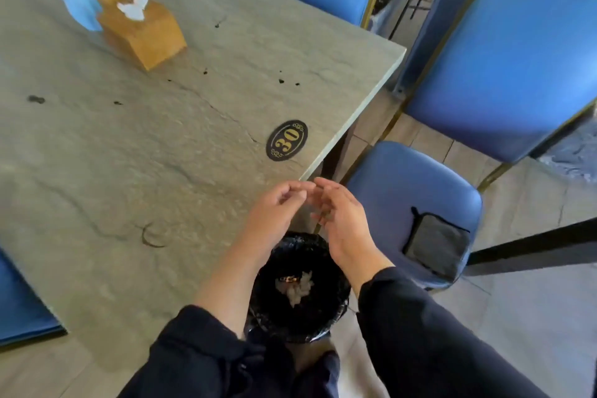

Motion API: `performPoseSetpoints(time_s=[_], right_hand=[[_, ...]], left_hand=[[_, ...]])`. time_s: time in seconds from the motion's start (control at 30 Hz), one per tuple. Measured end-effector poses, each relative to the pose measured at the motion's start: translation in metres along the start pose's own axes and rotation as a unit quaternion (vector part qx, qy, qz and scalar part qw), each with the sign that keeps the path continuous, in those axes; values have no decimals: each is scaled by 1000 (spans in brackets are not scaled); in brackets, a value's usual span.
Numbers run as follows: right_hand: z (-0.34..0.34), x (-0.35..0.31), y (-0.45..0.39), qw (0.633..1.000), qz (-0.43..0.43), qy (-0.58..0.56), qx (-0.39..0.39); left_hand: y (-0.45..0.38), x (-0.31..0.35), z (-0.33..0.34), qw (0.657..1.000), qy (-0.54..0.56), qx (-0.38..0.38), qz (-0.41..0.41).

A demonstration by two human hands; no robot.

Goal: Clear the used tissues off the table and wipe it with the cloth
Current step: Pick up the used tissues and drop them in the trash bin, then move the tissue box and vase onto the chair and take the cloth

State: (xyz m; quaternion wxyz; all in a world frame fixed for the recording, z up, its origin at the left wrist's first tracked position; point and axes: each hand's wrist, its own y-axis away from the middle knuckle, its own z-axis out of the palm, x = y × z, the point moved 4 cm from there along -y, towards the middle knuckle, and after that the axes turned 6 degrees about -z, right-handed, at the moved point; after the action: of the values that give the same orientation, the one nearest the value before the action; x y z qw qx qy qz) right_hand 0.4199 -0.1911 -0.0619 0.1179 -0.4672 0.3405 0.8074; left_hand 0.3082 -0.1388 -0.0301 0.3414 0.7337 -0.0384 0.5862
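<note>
So both hands are hovering together right over the bin (303, 287), off the near corner of the desk (161, 155). The left hand (274, 213) is loosely curled and holds nothing I can see. The right hand (342, 220) is half open with something small and dark at its fingers, maybe crumbs, can't really tell. The used tissues (295, 286) are already down in the bin, so my guess is the wipe comes next. The cloth (437, 244) is lying flat on the blue chair seat (403, 181), just off to the right of the right hand, so that hand is clearly nearer. The desk has dark specks (281, 81) plus a tissue box (142, 31).
</note>
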Motion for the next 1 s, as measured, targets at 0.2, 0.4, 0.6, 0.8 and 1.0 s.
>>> performPoseSetpoints(time_s=[0.2,0.4,0.6,0.8,1.0], right_hand=[[97,-41,-30,997,-32,14,-62],[214,-52,-87,986,-69,83,-123],[326,-42,-157,953,-158,212,-145],[408,-39,-218,870,-254,397,-145],[445,-32,-259,796,-269,524,-142]], left_hand=[[-32,55,-87,992,72,102,16],[-87,80,-197,974,115,191,36],[-153,93,-304,949,153,271,44],[-212,113,-374,946,133,290,48],[-258,127,-406,954,110,275,32]])
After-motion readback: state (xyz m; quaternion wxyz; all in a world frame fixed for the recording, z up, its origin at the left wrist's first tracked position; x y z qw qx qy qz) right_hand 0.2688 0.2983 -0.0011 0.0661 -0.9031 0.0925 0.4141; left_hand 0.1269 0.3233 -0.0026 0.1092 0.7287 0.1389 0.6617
